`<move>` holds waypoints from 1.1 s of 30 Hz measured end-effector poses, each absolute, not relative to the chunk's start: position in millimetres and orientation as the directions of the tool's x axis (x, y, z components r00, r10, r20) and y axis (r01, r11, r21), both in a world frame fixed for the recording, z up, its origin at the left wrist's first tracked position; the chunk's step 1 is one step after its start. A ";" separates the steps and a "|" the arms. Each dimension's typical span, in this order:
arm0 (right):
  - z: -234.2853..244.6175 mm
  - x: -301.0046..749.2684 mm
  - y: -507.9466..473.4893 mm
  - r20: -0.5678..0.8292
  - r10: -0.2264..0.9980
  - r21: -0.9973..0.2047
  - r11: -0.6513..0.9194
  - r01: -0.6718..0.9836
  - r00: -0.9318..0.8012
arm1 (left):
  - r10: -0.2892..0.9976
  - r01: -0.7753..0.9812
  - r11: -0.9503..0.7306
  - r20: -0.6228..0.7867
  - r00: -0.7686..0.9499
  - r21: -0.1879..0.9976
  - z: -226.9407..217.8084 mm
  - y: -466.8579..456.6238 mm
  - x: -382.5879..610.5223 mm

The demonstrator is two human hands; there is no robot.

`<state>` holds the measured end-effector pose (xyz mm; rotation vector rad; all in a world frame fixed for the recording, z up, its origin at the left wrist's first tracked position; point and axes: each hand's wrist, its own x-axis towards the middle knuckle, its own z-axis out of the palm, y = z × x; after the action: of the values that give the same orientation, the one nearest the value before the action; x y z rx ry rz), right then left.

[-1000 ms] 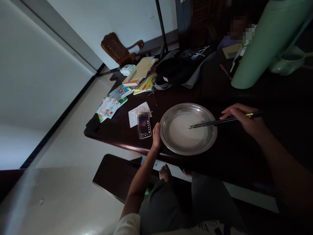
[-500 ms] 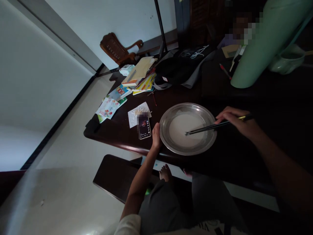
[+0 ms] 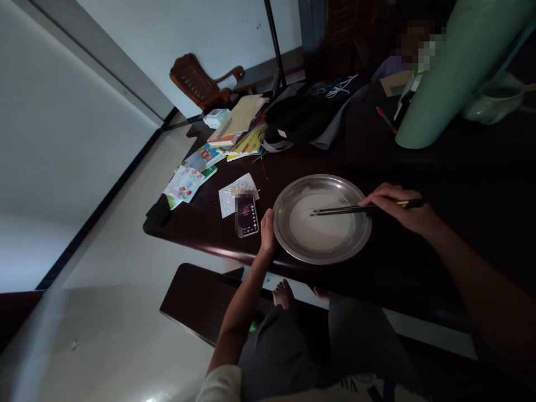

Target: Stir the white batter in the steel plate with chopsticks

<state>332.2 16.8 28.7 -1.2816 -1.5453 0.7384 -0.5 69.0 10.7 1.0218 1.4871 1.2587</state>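
Observation:
A round metal basin stands near the front edge of the dark table, with a smooth whitish liquid in it. My left hand grips the basin's left rim, thumb on top; its other fingers are hidden by the basin. Dark chopsticks with a gold band are held in my right hand, over the basin's right side. Their tips lie at the liquid, left of its middle; how deep they reach I cannot tell. A phone with a lit screen lies just left of my left hand.
White paper with small sticks on it lies behind the phone. Books and a black bag sit farther back. A green cylinder and a glass cup stand at the right. A bench is below the table edge.
The chopstick tips have moved left and away from me in the liquid, and the chopsticks now lie flatter across the basin. My left hand stays on the rim.

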 end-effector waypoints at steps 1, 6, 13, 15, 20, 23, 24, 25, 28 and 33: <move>29.1 333.5 17.0 0.295 0.953 -0.895 0.250 0.369 0.068 | 0.961 0.033 0.142 -0.129 -0.246 0.989 10.7 68.8 -0.8; 27.3 336.4 16.3 0.248 0.960 -0.946 0.211 0.244 0.133 | 0.959 0.032 0.147 -0.135 -0.248 0.989 10.1 67.9 -1.2; 28.2 335.2 17.5 0.282 0.955 -0.917 0.240 0.320 0.094 | 0.961 0.020 0.147 -0.138 -0.240 0.989 12.2 67.8 0.7; 27.9 336.8 16.8 0.264 0.951 -0.938 0.214 0.272 0.162 | 0.961 0.021 0.153 -0.144 -0.235 0.988 13.3 67.2 0.2; 26.9 331.4 16.0 0.261 0.965 -0.909 0.248 0.335 -0.008 | 0.962 0.028 0.142 -0.131 -0.240 0.989 10.9 67.5 -0.7; 28.6 333.4 16.6 0.293 0.954 -0.902 0.254 0.349 0.062 | 0.962 0.030 0.136 -0.125 -0.244 0.990 8.9 68.1 -1.2; 29.1 334.7 16.6 0.293 0.949 -0.915 0.243 0.322 0.114 | 0.963 0.029 0.137 -0.126 -0.240 0.990 8.6 68.1 -1.4; 29.5 335.5 16.4 0.285 0.947 -0.928 0.233 0.289 0.151 | 0.964 0.029 0.137 -0.127 -0.233 0.990 8.6 68.0 -1.7; 29.5 333.6 15.5 0.255 0.961 -0.942 0.222 0.251 0.105 | 0.967 0.028 0.129 -0.120 -0.225 0.991 9.1 67.8 -2.3; 30.0 331.8 16.2 0.288 0.957 -0.902 0.267 0.339 0.014 | 0.967 0.017 0.128 -0.121 -0.225 0.992 9.2 68.1 -1.7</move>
<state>331.8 16.2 30.0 -1.2555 -1.5233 0.7662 -1.7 68.1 9.2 1.0226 1.4538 1.2609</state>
